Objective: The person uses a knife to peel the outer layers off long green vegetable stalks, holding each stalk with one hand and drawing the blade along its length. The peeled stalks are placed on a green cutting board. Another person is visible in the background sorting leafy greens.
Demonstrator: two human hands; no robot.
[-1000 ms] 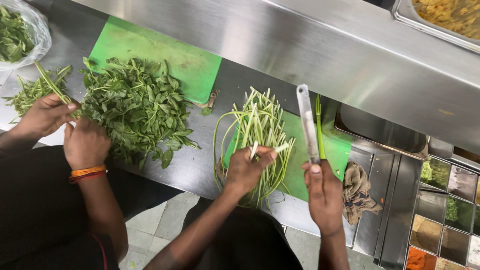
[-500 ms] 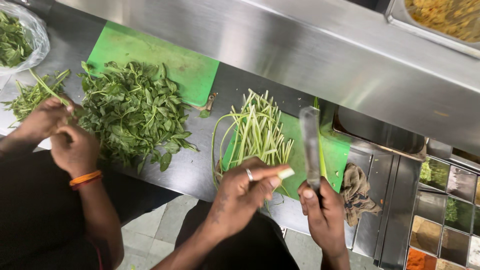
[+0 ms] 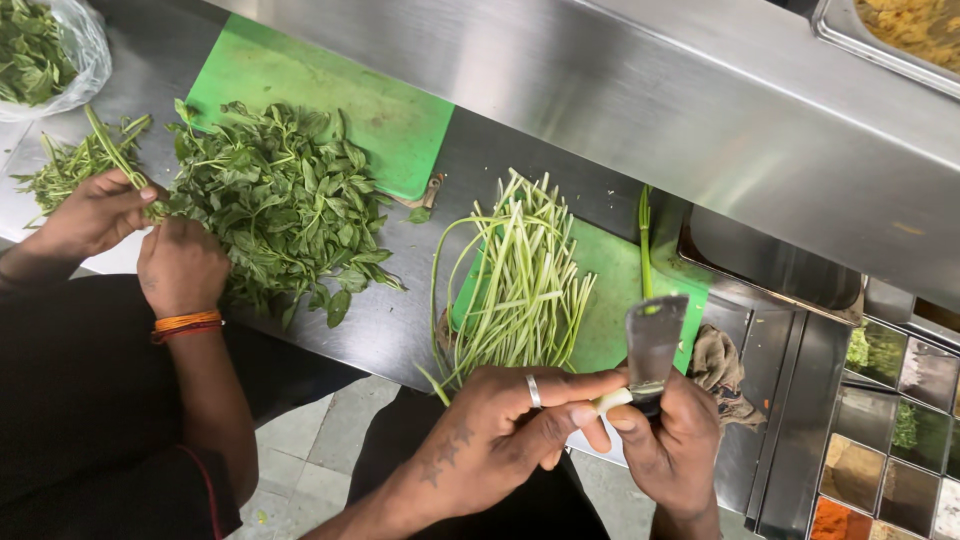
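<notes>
At the near edge of the bench (image 3: 400, 330), the right hand (image 3: 672, 445) has a closed grip on a knife (image 3: 652, 350), blade pointing away from the body. The left hand (image 3: 515, 425) pinches a pale stem end (image 3: 612, 401) against the blade base, its axis lying crosswise. Cut green stems (image 3: 520, 280) lie just beyond on the green cutting board (image 3: 620, 300). Far left, a co-worker's hands (image 3: 180, 265) sort leafy greens (image 3: 285, 215).

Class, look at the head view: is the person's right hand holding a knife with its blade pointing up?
Yes: the right hand grips a knife whose blade points up, beside the left hand and the green stalks.
</notes>
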